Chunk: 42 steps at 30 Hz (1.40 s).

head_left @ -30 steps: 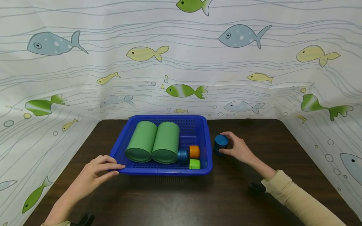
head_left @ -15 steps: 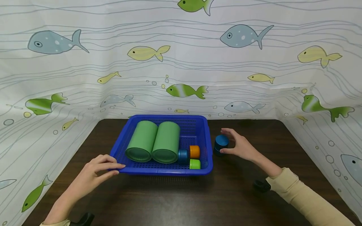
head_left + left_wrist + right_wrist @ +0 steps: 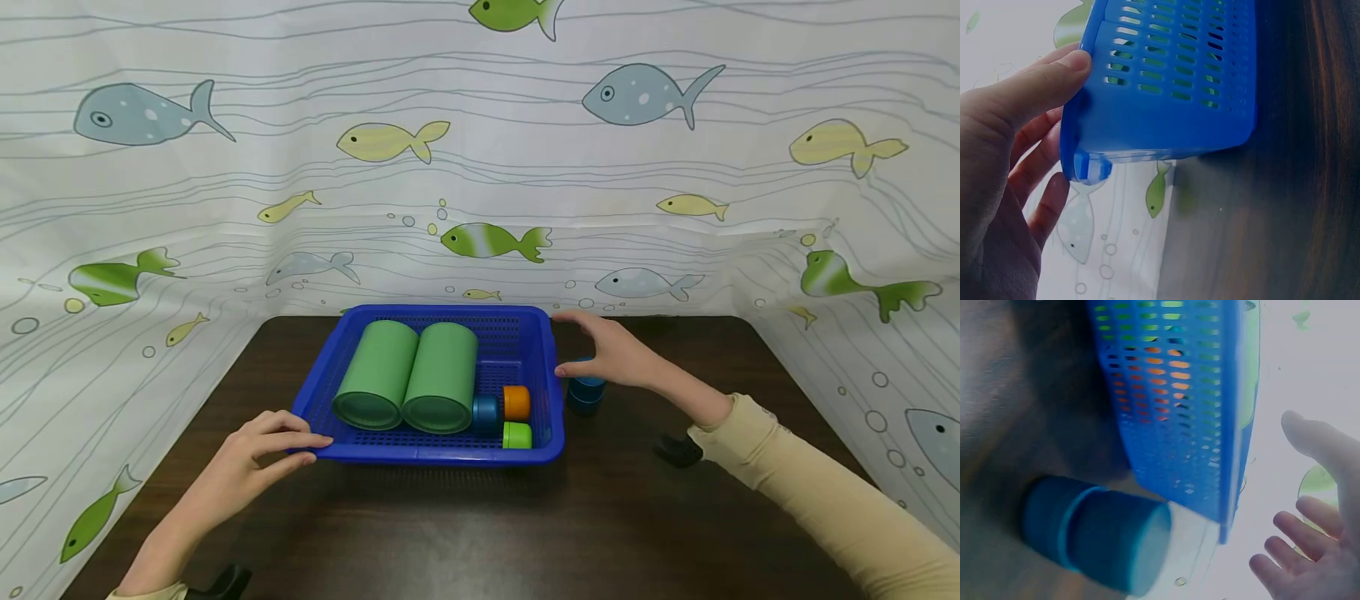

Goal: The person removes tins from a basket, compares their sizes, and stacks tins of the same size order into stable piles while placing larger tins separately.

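Blue basket (image 3: 450, 456) sits at the middle of the desk (image 3: 465, 533), its near rim toward six o'clock as the head view shows it. At its eight o'clock corner the left hand (image 3: 247, 458) grips the rim, thumb on one side and fingers on the other. Toward two to three o'clock the right hand (image 3: 618, 354) hovers beside the rim, thumb and fingers spread wide and holding nothing; the right wrist view shows it apart from the basket. Blue jar (image 3: 587, 395), with a seam around its middle, stands upright just outside the basket at three o'clock, partly behind the right hand, which does not touch it. Inside the basket, two green cylinders (image 3: 377, 367) (image 3: 442, 371) lie side by side from nine o'clock to the centre. Near four o'clock are a dark blue jar (image 3: 486, 415), an orange cup (image 3: 516, 402) and a lime cup (image 3: 517, 435). Beyond, at twelve o'clock, hangs a fish-print sheet (image 3: 495, 183).
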### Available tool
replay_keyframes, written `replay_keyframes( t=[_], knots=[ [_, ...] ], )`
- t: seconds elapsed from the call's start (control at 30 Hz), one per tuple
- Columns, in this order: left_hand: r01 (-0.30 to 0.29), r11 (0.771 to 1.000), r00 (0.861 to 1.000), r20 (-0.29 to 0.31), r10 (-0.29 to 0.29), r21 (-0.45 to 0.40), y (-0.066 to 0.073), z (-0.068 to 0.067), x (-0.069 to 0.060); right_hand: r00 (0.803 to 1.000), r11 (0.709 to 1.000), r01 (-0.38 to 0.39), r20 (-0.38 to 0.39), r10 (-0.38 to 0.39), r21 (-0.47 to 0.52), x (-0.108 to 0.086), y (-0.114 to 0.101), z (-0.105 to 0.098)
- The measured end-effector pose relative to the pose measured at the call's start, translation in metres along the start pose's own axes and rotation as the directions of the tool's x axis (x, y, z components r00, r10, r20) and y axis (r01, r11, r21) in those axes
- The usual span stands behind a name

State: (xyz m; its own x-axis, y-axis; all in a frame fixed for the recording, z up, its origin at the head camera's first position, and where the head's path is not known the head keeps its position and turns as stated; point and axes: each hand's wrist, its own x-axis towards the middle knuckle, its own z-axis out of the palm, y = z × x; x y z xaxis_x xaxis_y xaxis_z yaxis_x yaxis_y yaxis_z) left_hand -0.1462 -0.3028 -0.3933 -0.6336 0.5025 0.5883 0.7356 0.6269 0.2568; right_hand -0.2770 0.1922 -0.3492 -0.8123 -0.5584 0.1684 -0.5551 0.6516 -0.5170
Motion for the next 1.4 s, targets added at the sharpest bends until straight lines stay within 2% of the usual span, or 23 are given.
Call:
replay_keyframes(
  t=[0.13,0.27,0.4,0.53,0.83,1.07,1.27,1.4],
  knots=[
    [0.003,1.0,1.0,0.002,-0.003,-0.013,0.0,0.0,-0.001,0.996,0.998,0.048,0.076,-0.045,-0.032,0.019,-0.018,-0.004],
    [0.007,0.999,1.0,0.005,-0.007,-0.032,0.0,0.0,0.0,0.983,0.993,0.088,0.166,-0.074,-0.079,0.036,-0.033,-0.003],
    [0.012,1.0,1.0,0.001,-0.012,-0.025,-0.001,0.0,0.0,0.958,0.985,0.121,0.274,-0.083,-0.126,0.052,-0.048,0.001],
    [0.021,1.0,1.0,-0.003,-0.021,-0.006,0.0,0.0,-0.001,0.919,0.971,0.16,0.387,-0.081,-0.177,0.064,-0.061,0.009],
    [0.024,1.0,1.0,0.001,-0.024,-0.006,0.001,0.0,-0.001,0.808,0.95,0.201,0.588,-0.022,-0.24,0.087,-0.079,0.028],
    [0.022,1.0,1.0,0.0,-0.022,-0.009,0.001,0.0,-0.001,0.659,0.95,0.168,0.747,0.091,-0.264,0.102,-0.081,0.037],
    [0.023,1.0,1.0,-0.002,-0.023,-0.013,0.001,0.001,-0.001,0.569,0.923,0.201,0.806,0.162,-0.327,0.114,-0.08,0.045],
    [0.026,1.0,1.0,-0.003,-0.026,-0.017,0.001,0.001,-0.001,0.497,0.905,0.188,0.831,0.248,-0.382,0.12,-0.078,0.049]
  ],
)
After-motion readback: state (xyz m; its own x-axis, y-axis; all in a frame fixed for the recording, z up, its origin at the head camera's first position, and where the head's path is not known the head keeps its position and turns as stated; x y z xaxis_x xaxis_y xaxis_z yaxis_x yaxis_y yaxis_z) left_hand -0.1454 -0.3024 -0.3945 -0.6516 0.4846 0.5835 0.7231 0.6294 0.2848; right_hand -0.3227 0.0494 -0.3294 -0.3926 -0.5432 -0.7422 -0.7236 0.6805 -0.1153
